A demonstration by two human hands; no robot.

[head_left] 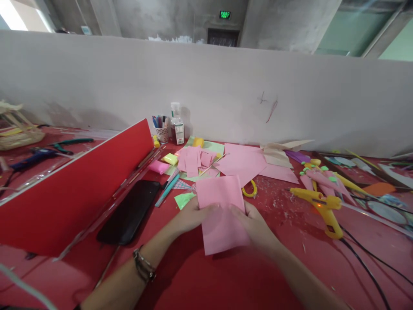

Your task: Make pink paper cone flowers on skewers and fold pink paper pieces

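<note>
A pink paper sheet (221,213) lies on the red table (200,280) in front of me, folded across its middle. My left hand (190,215) grips its left edge with the thumb pressed on top. My right hand (254,224) holds the right edge, fingers curled onto the paper. A bracelet (143,265) circles my left wrist. Both hands meet near the fold line.
A yellow glue gun (322,206) with black cord lies to the right. Yellow-handled scissors (250,189), pink paper pieces (193,159), pens in a cup (161,129) and a bottle (177,125) sit behind. A black phone (132,211) and a red divider (77,185) stand left.
</note>
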